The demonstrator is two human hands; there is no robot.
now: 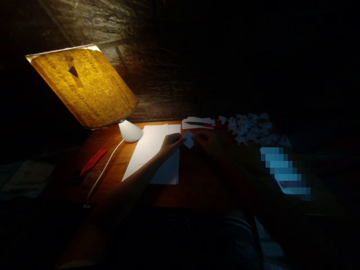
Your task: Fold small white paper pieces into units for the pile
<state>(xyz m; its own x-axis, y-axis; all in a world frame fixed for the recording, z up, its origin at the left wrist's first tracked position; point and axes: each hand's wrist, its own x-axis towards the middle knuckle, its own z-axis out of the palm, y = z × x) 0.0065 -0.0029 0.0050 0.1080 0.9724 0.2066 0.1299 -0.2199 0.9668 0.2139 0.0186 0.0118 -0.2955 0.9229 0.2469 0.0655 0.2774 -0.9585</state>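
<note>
Head view, dim, lit mostly by the lamp. L grip (171,144) is nearly closed, fingers pinching the left edge of a small white paper piece (188,140), which is held up over the counter (112,159), just right of a stack of white paper sheets (153,153). R grip (204,140) is deep in shadow, w/ fingers at the paper's right edge. Looks like contact, but can't tell if it's really gripping or how far it's closed.

Behind the hands, at the counter's far edge: white paper strips (198,122) w/ a red-handled knife (199,124) lying on them. To their right, a heap of crumpled or cut white paper scraps (247,127), near R grip but not touching.

Left side of counter: red perforated strip (93,162), tilted, beside a white cord (104,174) running from the white cone lamp base (129,131). Lamp shade (84,88) is tilted, glowing amber, covered in printed text. Rough stone wall (160,75) behind. Right: bright blue pixelated patch (281,170), too blurred to identify.
</note>
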